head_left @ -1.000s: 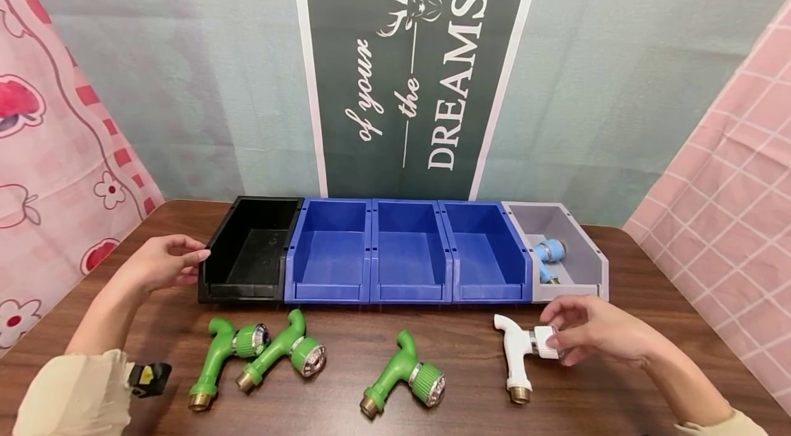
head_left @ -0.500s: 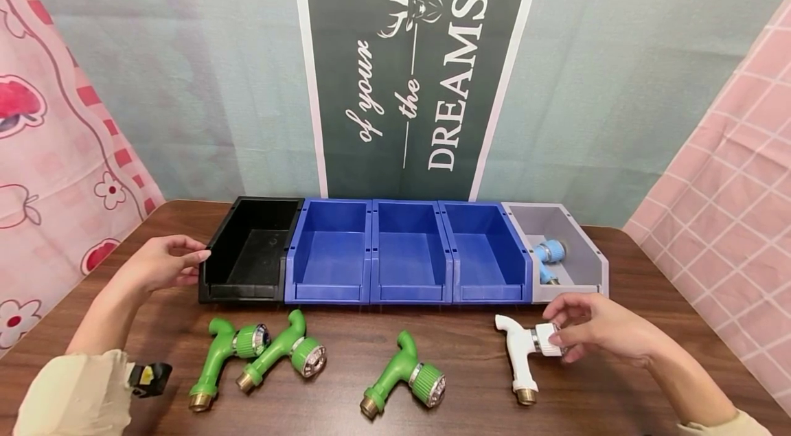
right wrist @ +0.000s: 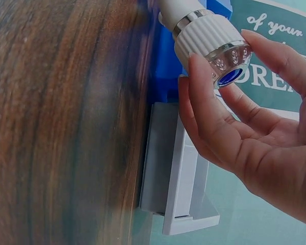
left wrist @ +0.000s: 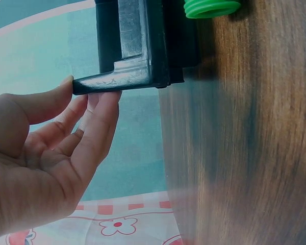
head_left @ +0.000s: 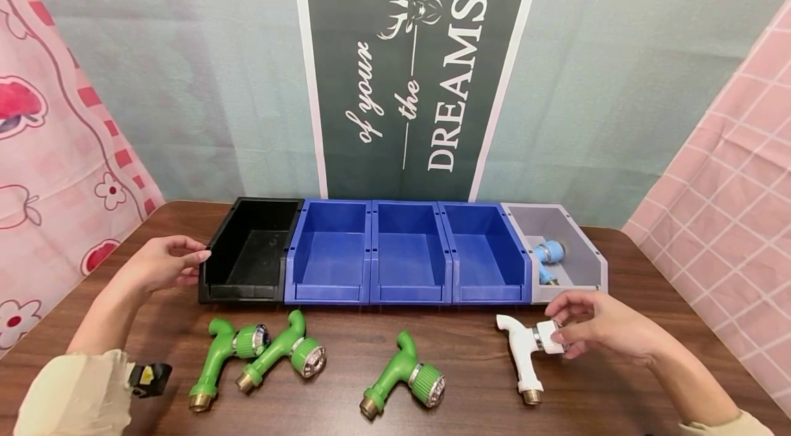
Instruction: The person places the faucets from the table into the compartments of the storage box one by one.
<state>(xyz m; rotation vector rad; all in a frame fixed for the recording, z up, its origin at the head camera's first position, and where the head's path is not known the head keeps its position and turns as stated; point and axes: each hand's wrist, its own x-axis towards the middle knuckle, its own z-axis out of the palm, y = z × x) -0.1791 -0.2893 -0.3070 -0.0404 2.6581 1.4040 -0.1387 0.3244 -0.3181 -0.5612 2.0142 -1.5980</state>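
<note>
My left hand point(head_left: 165, 263) touches the left side wall of a black bin point(head_left: 253, 257), with thumb tip and fingertips at its outer rim. My right hand point(head_left: 596, 326) pinches the knob of a white tap point(head_left: 524, 350) in front of the grey bin point(head_left: 565, 233). In the right wrist view the thumb and fingers surround the ribbed white knob point(right wrist: 206, 35) with its silver cap. The tap's spout points to the back left and its brass threaded end toward the front. Left of it lie three green taps point(head_left: 404, 371) on the table.
Several blue bins point(head_left: 410, 250) stand in a row between the black and grey ones. Light-blue taps point(head_left: 546, 254) lie inside the grey bin. The wooden table point(head_left: 469, 381) meets hanging cloths point(head_left: 185, 79) at the back and sides.
The white tap has shifted slightly right and turned, its brass end swinging right, together with my right hand. My left hand has stayed at the black bin.
</note>
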